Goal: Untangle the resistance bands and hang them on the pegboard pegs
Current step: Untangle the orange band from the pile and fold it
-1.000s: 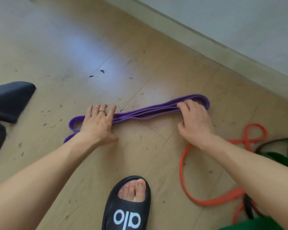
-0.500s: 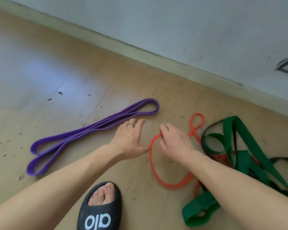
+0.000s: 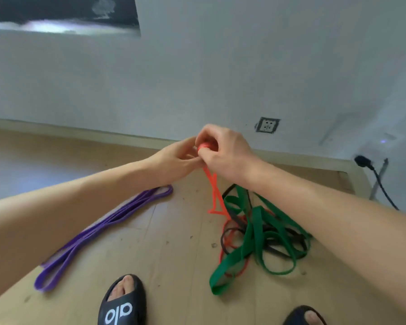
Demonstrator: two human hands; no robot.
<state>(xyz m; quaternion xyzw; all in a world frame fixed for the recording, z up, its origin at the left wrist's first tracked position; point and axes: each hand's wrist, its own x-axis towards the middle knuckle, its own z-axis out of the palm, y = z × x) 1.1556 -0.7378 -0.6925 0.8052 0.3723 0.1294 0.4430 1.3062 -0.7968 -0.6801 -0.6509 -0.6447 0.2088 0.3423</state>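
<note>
Floor (image 3: 174, 242) of pale wood planks, flecked with small debris, meets a grey wall (image 3: 197, 78) along a light skirting (image 3: 103, 134); we see a socket (image 3: 267, 125) low on the wall and a black plug with cable (image 3: 382, 184) at the right. Our hands meet raised in front of the wall: our right hand (image 3: 223, 151) is curled closed around the bunched top of the orange band (image 3: 213, 188), and our left hand (image 3: 176, 158) pinches the same band just beside it. The orange band hangs down into a tangle with the green band (image 3: 256, 231) and black band (image 3: 279, 250) on the floor. The purple band (image 3: 99, 226) lies apart to the left, folded flat. Our left sandal (image 3: 122, 303) shows below; the right sandal (image 3: 304, 315) is cut off. Our right forearm hides part of the tangle, and we see no pegboard here.
</note>
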